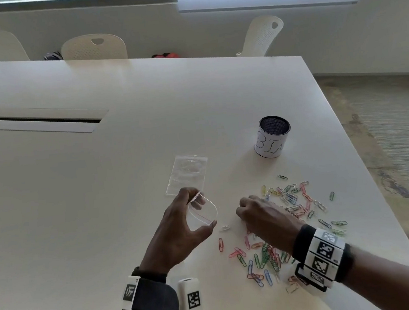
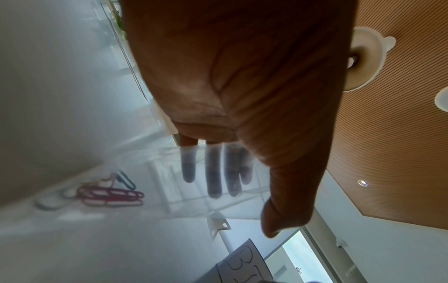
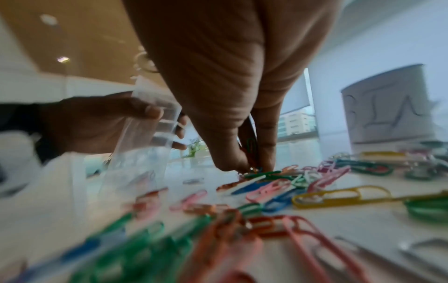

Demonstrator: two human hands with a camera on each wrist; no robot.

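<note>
— What lies furthest left?
— A long slot in the white table, well apart from the work. Nearer the middle, a flat pile of clear bags lies on the table.
— And the left grip?
— It is raised just in front of that pile and holds a small clear bag. The thumb is at the near end of the mouth and the fingers at the far end, so the mouth bows open. From the left wrist, the fingers show through the plastic. Red clips show there too; whether they are inside the bag, I cannot tell.
— The right grip?
— Just beside the bag, down on the table among the paper clips. Thumb and fingers are closed in a pinch on some of them, a green clip among them.
— And the other clips?
— They are scattered in many colours, under that hand and to its right. Beyond them a cup marked "BIN" stands upright, apart from the heap.
</note>
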